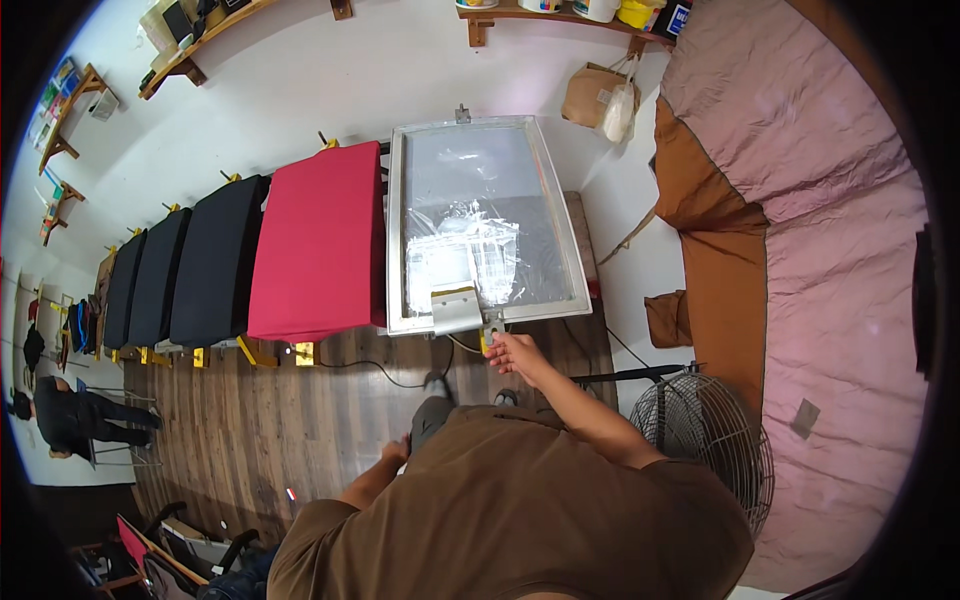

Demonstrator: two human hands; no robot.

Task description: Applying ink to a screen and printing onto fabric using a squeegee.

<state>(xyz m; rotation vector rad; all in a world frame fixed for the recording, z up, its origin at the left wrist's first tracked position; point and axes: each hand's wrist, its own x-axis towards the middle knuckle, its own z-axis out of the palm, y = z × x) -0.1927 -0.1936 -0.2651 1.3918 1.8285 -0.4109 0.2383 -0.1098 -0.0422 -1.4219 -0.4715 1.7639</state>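
Note:
A silk-screen printing frame (398,220) with a pale metal rim lies over the last board at the right of a row. White ink is smeared across the lower half of its mesh (480,170). Inside its near edge rests a squeegee (457,311) with a metal holder. My right hand (515,355) is at the near edge, fingers curled at a small yellow-and-metal bracket (490,333). Down beside my body hangs my left hand (398,450), away from the frame; its fingers are mostly hidden.
A red fabric-covered board (318,240) stands left of the frame, then several black ones (215,265). A wire fan (705,430) is by my right arm. Pink-brown fabric (830,300) hangs at right. A cable (370,368) crosses the floor. Another person (75,420) is far left.

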